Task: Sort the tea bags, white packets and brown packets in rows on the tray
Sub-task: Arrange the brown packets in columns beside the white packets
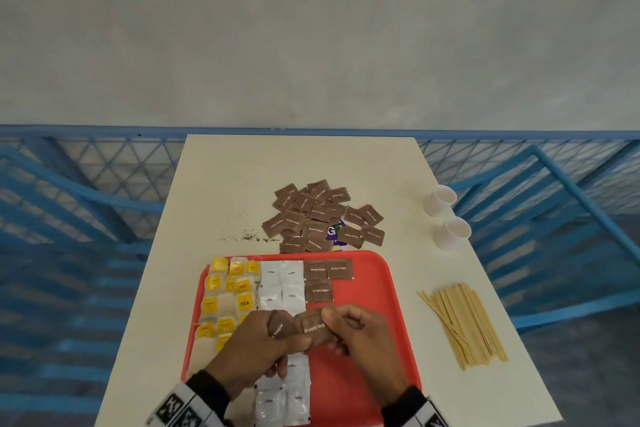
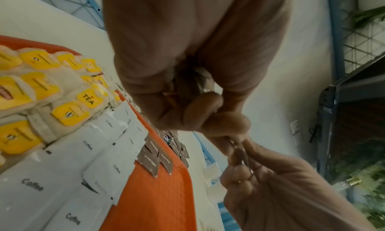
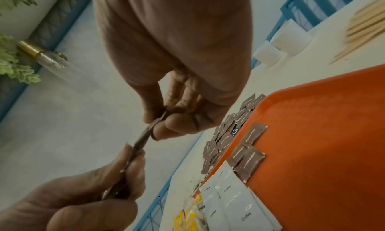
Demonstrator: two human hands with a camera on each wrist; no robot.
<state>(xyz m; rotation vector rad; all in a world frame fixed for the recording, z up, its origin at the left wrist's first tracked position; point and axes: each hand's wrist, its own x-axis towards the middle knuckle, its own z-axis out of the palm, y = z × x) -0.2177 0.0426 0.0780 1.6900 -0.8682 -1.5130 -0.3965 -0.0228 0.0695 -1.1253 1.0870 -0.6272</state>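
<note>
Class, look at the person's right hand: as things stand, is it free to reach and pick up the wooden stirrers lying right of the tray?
Probably not yet. The path across the table to the wooden stirrers looks open, but the right hand is pinching a brown sugar packet together with the left hand, so it must let go first.

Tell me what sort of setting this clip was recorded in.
Probably a café or canteen seating area: a red serving tray on a small white table, paper cups and wooden stirrers beside it, blue chairs around.
</note>
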